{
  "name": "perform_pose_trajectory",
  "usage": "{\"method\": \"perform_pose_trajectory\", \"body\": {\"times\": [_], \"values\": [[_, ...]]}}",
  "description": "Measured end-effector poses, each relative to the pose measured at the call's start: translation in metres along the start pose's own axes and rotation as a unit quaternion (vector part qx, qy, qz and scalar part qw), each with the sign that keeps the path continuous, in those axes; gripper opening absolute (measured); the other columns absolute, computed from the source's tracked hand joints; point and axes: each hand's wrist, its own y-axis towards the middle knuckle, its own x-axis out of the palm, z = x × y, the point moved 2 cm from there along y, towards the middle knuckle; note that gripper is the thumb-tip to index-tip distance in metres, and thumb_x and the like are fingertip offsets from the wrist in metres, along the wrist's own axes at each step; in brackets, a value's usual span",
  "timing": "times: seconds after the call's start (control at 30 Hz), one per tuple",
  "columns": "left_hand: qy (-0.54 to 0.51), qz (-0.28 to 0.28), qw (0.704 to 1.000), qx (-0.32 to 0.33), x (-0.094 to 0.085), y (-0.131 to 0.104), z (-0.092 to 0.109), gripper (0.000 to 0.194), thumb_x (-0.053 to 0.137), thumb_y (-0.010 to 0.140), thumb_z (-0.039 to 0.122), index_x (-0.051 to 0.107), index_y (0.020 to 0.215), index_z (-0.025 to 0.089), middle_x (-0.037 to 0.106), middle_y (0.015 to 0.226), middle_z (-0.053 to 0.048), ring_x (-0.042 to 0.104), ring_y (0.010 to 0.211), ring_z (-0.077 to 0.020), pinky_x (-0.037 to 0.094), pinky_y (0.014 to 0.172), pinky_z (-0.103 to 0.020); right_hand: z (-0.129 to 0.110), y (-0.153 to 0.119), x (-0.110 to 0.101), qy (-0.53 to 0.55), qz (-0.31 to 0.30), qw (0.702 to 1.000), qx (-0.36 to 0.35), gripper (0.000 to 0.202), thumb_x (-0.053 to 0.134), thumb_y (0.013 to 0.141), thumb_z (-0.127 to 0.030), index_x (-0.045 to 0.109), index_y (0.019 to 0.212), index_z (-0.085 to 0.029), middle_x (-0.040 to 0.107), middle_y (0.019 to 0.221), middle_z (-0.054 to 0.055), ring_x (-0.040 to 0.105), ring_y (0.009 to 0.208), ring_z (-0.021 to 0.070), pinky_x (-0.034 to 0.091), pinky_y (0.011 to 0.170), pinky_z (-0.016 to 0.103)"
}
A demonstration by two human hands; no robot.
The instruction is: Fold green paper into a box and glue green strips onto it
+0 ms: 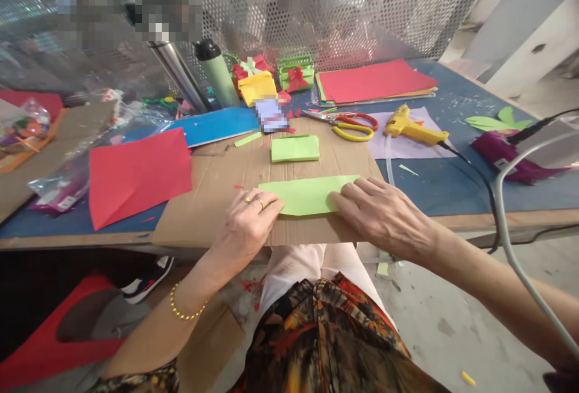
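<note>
A light green paper strip lies across the cardboard sheet near the table's front edge. My left hand, with rings on it, grips the strip's left end, fingers curled and pressed together. At the right end, my right hand holds the strip with its fingers bent over the paper; the fingertips are partly hidden. Just beyond the strip sits a small folded green paper piece, touched by neither hand.
Scissors and a yellow glue gun with a cable lie behind my right hand. Red paper is on the left. Stacked coloured sheets, small paper bags and a green bottle stand farther back.
</note>
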Motion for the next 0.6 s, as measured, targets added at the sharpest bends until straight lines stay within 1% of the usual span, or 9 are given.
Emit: {"method": "perform_pose_trajectory", "body": {"times": [0.07,0.13,0.23,0.33,0.43,0.53,0.6], "values": [[-0.023,0.012,1.000,-0.004,-0.002,-0.001,-0.001,0.018,0.054,0.099,0.004,0.069,0.103,0.014,0.074,0.094,-0.009,0.066,0.089,-0.0227,0.054,0.084,-0.038,0.000,-0.003,-0.002,0.009,0.009,1.000,0.010,0.021,0.052,0.099,-0.007,0.064,0.084,-0.016,0.060,0.075,0.006,0.048,0.068,0.0215,0.035,0.066,0.034],[-0.060,0.009,0.998,-0.023,-0.004,-0.004,-0.003,0.015,0.058,0.099,0.006,0.070,0.102,0.013,0.072,0.093,-0.009,0.066,0.088,-0.0213,0.055,0.086,-0.037,0.001,-0.006,-0.003,0.027,0.003,1.000,0.014,0.024,0.052,0.098,-0.005,0.061,0.080,-0.018,0.061,0.075,0.006,0.047,0.068,0.0207,0.035,0.066,0.033],[-0.118,0.009,0.992,-0.052,-0.007,-0.009,-0.007,0.010,0.063,0.098,0.009,0.071,0.098,0.014,0.071,0.093,-0.008,0.067,0.088,-0.0195,0.056,0.085,-0.035,0.004,-0.013,-0.003,0.067,-0.006,0.998,0.016,0.023,0.051,0.099,-0.006,0.063,0.083,-0.018,0.066,0.083,0.007,0.051,0.073,0.0203,0.038,0.068,0.032],[-0.166,0.018,0.984,-0.066,-0.008,-0.014,-0.010,0.011,0.064,0.097,0.008,0.072,0.100,0.016,0.072,0.096,-0.007,0.068,0.093,-0.0187,0.056,0.086,-0.034,0.007,-0.018,-0.003,0.097,-0.009,0.995,0.025,0.021,0.051,0.100,-0.008,0.065,0.088,-0.018,0.070,0.092,0.009,0.055,0.078,0.0198,0.039,0.069,0.032],[-0.174,0.030,0.981,-0.081,-0.008,-0.019,-0.013,0.012,0.065,0.097,0.009,0.074,0.098,0.018,0.070,0.093,-0.005,0.065,0.089,-0.0174,0.055,0.083,-0.033,0.006,-0.020,-0.003,0.109,-0.004,0.993,0.037,0.022,0.051,0.100,-0.009,0.068,0.089,-0.018,0.070,0.093,0.009,0.055,0.079,0.0194,0.040,0.070,0.032],[-0.158,0.029,0.982,-0.101,-0.008,-0.021,-0.015,0.012,0.067,0.096,0.011,0.075,0.094,0.020,0.067,0.085,-0.003,0.060,0.084,-0.0176,0.052,0.080,-0.034,0.006,-0.021,-0.004,0.119,0.027,0.991,0.056,0.022,0.055,0.100,-0.013,0.071,0.086,-0.018,0.067,0.085,0.008,0.052,0.074,0.0195,0.040,0.068,0.033],[-0.162,0.022,0.980,-0.114,-0.008,-0.021,-0.016,0.012,0.067,0.096,0.013,0.075,0.091,0.021,0.068,0.083,-0.002,0.060,0.084,-0.0179,0.050,0.081,-0.035,0.006,-0.022,-0.003,0.147,0.036,0.985,0.079,0.023,0.055,0.101,-0.016,0.073,0.087,-0.018,0.064,0.081,0.007,0.052,0.072,0.0192,0.041,0.067,0.034]]}}
